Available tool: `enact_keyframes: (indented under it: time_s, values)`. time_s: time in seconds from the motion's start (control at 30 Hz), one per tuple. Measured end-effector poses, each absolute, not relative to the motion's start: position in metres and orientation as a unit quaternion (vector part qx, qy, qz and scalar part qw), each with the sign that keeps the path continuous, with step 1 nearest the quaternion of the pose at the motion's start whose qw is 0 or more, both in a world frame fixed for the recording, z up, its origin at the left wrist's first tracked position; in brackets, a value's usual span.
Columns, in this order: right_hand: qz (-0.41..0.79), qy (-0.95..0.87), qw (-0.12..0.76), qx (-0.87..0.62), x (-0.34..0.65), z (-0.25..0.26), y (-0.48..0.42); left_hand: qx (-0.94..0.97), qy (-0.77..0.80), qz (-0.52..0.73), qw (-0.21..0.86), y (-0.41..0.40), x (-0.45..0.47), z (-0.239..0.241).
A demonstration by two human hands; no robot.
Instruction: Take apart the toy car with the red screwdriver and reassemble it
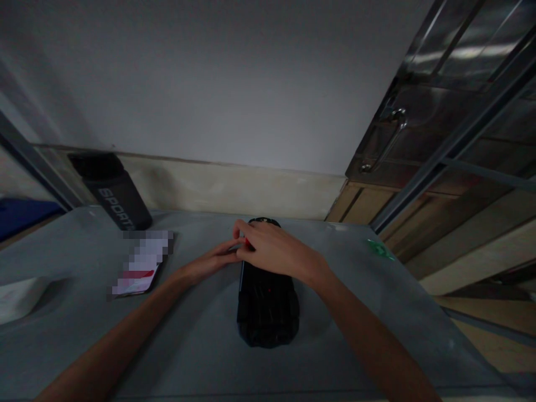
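A black toy car [269,307] lies on the grey table, seemingly with its underside up and one end toward me. Over its far half is my right hand [272,248], fingers curled and pinched at the car's left side. A small red thing [248,243] shows between its fingers, too covered to make out its kind. My left hand [220,257] reaches in from the left, its fingers pressed together. Their tips meet the right hand's fingertips beside the red thing and the car's left edge. What the left fingertips hold, if anything, is hidden.
A phone [142,265] lies on the table [201,346] at left, with a dark SPORT bottle [115,192] behind it. A white object [20,298] sits at far left. A green crumpled wrapper [380,249] is near the right edge. Behind are a wall and a metal door handle [387,142].
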State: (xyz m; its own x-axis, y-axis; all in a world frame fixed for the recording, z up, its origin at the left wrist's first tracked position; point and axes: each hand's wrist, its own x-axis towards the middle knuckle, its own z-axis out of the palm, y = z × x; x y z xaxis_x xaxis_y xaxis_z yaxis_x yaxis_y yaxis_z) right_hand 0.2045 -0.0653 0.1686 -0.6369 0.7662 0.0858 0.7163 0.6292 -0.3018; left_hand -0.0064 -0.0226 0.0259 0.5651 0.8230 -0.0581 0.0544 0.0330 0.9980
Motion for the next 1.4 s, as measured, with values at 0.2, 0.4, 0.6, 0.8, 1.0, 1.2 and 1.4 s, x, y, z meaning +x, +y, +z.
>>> enact_keyframes:
  time_s: [0.2,0.4,0.6,0.8,1.0,1.2,1.4]
  values:
    - [0.089,-0.891,0.085,-0.437,0.2040,0.1669,-0.0644,0.630,0.349,0.300,0.625,-0.0204,-0.0073,0.0224]
    - [0.106,-0.895,0.092,-0.423,0.2043,0.1684,-0.0653,0.625,0.348,0.312,0.626,-0.0251,-0.0067,0.0292]
    - [0.083,-0.901,0.082,-0.418,0.2051,0.1651,-0.0621,0.612,0.354,0.310,0.635,-0.0236,-0.0065,0.0253]
    - [0.067,-0.897,0.084,-0.429,0.2048,0.1678,-0.0636,0.616,0.333,0.318,0.639,-0.0220,-0.0057,0.0235]
    - [0.093,-0.904,0.076,-0.411,0.2048,0.1713,-0.0657,0.617,0.346,0.310,0.635,-0.0221,-0.0054,0.0243]
    - [0.074,-0.898,0.076,-0.427,0.2048,0.1659,-0.0608,0.632,0.348,0.305,0.621,-0.0206,-0.0070,0.0231]
    - [0.112,-0.898,0.080,-0.417,0.2050,0.1683,-0.0598,0.631,0.358,0.300,0.619,-0.0213,-0.0059,0.0255]
